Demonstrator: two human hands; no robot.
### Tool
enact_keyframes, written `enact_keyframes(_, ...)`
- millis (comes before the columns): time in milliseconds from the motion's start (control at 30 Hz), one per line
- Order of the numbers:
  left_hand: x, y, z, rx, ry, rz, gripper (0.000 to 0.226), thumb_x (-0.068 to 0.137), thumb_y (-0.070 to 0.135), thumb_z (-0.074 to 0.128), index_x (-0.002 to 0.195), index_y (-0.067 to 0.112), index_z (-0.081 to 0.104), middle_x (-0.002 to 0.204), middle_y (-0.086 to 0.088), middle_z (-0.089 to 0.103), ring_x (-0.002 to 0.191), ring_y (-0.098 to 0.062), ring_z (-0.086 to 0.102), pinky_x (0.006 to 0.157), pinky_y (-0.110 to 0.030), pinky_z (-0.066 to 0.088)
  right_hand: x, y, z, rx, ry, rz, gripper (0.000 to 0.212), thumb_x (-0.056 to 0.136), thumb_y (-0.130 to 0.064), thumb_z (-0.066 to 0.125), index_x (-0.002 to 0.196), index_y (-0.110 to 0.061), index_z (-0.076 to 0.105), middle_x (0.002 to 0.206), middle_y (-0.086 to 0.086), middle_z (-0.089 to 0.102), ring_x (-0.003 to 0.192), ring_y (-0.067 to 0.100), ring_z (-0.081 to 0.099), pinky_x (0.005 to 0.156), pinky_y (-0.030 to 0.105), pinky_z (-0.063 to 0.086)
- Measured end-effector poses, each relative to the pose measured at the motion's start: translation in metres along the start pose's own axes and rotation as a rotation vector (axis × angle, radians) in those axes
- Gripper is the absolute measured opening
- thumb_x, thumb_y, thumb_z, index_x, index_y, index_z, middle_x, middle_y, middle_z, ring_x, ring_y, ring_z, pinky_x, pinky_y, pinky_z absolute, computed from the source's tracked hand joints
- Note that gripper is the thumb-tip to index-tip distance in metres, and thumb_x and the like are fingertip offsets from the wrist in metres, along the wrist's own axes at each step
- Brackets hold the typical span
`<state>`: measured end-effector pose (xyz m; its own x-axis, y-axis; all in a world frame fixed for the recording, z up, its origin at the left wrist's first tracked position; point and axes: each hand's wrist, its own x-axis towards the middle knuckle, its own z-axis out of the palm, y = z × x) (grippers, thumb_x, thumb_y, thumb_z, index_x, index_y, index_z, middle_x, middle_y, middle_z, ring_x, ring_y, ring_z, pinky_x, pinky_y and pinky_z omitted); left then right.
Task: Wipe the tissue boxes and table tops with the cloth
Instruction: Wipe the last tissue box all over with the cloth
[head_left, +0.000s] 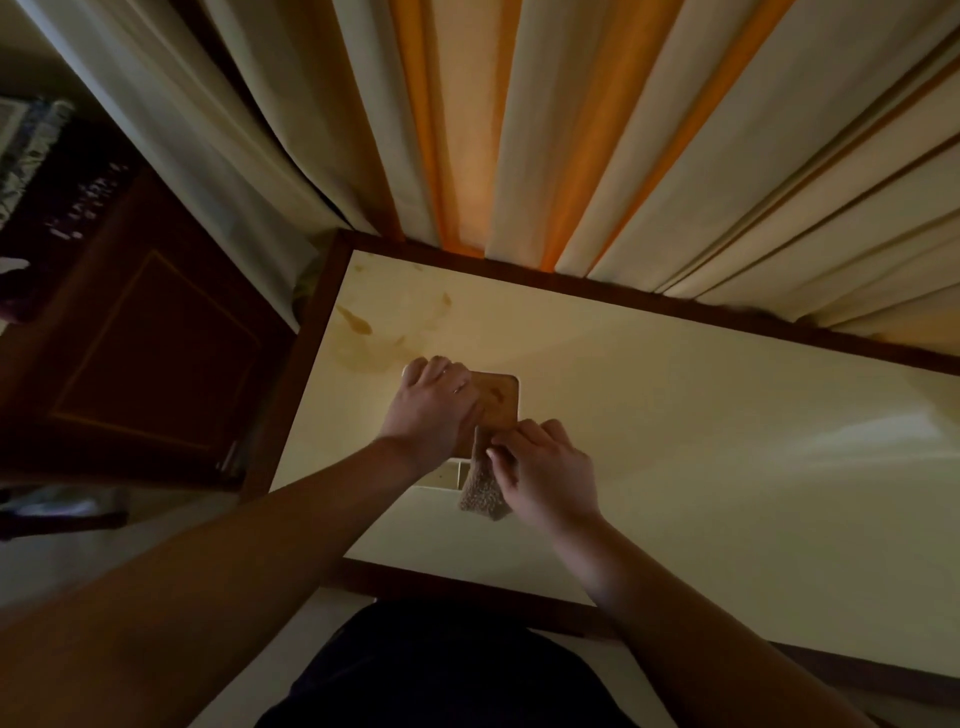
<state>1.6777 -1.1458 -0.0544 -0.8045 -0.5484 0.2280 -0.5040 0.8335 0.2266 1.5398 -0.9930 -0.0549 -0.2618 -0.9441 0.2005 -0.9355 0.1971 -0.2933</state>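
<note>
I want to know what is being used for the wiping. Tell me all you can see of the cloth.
The small grey-brown speckled cloth looks coarse and textured, folded into a narrow pad. It hangs upright against the near side of the tan square tissue box on the cream table top. The right hand pinches its upper part with curled fingers; its lower end hangs free.

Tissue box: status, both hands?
Left hand holds tissue box steady on table top. Right hand pinches cloth against box side. Nothing in the way.
</note>
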Motion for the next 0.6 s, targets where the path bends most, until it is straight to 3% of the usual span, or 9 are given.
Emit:
enact_keyframes(67,0.000,0.000,0.003,-0.030,0.007,-0.046,0.026,0.099,0.029,0.050,0.099,0.010,0.067,0.115,-0.009,0.062,0.107,-0.035,0.057,0.094,-0.048,0.044,0.001,-0.003,0.002,-0.050,-0.008,0.037,0.020,0.092,-0.041,0.062,0.086,-0.027,0.075,0.091,-0.010,0.070,0.096,0.027,0.064,0.062,0.035,0.051)
enact_keyframes(167,-0.004,-0.002,0.007,-0.083,-0.010,-0.078,0.028,0.102,0.029,0.048,0.109,0.008,0.065,0.131,-0.012,0.057,0.119,-0.037,0.052,0.102,-0.052,0.042,0.003,-0.007,0.002,-0.141,-0.022,0.094,0.015,0.091,-0.040,0.067,0.087,-0.029,0.076,0.093,-0.011,0.073,0.103,0.027,0.061,0.084,0.042,0.042)
enact_keyframes(267,-0.006,-0.005,0.007,-0.116,-0.075,-0.100,0.039,0.101,0.034,0.040,0.119,0.008,0.063,0.145,-0.013,0.051,0.134,-0.039,0.045,0.112,-0.058,0.037,0.010,-0.009,0.002,-0.147,-0.030,0.142,0.015,0.089,-0.040,0.066,0.086,-0.030,0.077,0.091,-0.012,0.073,0.101,0.025,0.058,0.086,0.043,0.039)
enact_keyframes(400,-0.006,-0.006,0.011,-0.139,-0.187,-0.151,0.060,0.105,0.041,0.025,0.149,0.006,0.048,0.158,-0.013,0.041,0.149,-0.035,0.032,0.124,-0.057,0.025,0.014,-0.009,0.001,-0.143,-0.055,0.135,0.012,0.089,-0.039,0.068,0.086,-0.030,0.076,0.090,-0.013,0.073,0.100,0.025,0.059,0.085,0.043,0.041)
enact_keyframes(600,-0.007,-0.007,0.020,-0.204,-0.103,-0.189,0.052,0.106,0.031,0.039,0.147,0.001,0.050,0.146,-0.016,0.054,0.142,-0.036,0.045,0.124,-0.052,0.028,0.020,-0.009,0.003,-0.163,-0.032,0.178,0.016,0.094,-0.039,0.061,0.088,-0.032,0.074,0.093,-0.013,0.072,0.102,0.025,0.058,0.089,0.045,0.041)
